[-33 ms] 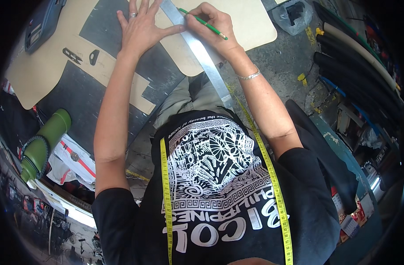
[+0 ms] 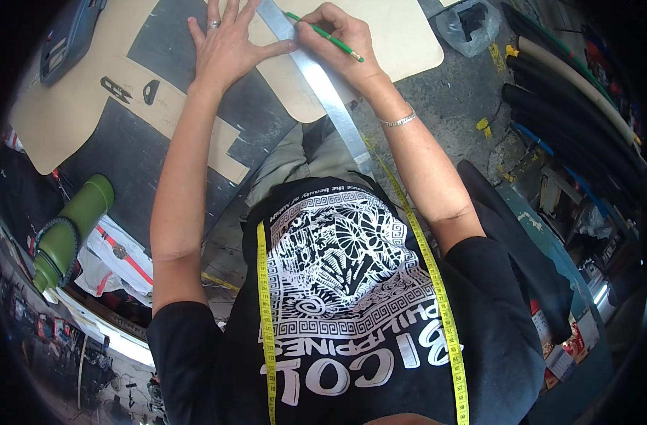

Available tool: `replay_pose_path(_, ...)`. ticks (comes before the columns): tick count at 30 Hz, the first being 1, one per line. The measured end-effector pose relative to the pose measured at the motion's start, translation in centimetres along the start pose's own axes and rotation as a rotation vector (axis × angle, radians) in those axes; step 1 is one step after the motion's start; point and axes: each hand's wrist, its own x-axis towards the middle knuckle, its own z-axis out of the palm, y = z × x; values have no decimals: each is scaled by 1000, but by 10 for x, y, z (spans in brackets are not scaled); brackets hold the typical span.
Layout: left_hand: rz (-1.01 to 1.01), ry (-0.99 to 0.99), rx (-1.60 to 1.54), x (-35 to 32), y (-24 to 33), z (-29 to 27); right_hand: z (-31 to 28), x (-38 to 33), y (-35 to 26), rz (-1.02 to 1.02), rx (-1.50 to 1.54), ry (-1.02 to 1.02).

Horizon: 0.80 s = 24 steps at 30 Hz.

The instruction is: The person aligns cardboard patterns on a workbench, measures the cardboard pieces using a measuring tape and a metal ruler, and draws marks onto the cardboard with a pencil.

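A yellow tape measure (image 2: 437, 283) hangs round the neck of a person in a black printed shirt (image 2: 345, 312), nearest the camera, its two ends trailing down the chest. Beyond it, both bare forearms reach out to a long metal ruler (image 2: 323, 88), which runs slantwise from just above the lap up across a tan pattern board (image 2: 401, 39). Left of the ruler, the left hand (image 2: 228, 46) lies flat with fingers spread wide and a ring showing, gripping nothing; its thumb tip rests against the ruler's edge, pinning it. Right of the ruler, the right hand (image 2: 341, 35), a bracelet on its wrist, is closed in a writing grip around a green pencil (image 2: 323, 35), the lead end pointing towards the ruler's edge. By the look of it the ruler is thin, stiff and slick, likely to slide on the smooth board unless pressed flat from above near the line being drawn; the pencil is light and best held low on the shaft. Farther left of the ruler lie dark sheet material (image 2: 161, 42), another tan board (image 2: 76, 113) and a green bottle (image 2: 69, 230); well to its right, rolls of dark material (image 2: 571, 106) are stacked
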Motion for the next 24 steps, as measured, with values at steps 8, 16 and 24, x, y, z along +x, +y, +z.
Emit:
replay_pose_path(8,-156,-479,-212,46,50,-21,-19,-8,8,-70,-139,118)
replay_pose_path(16,-281,-979,172,73,68,-47,-40,-48,-4,-8,-151,259)
replay_pose_path(24,-334,-595,74,41,41,-32,-68,-161,-8,63,-686,112)
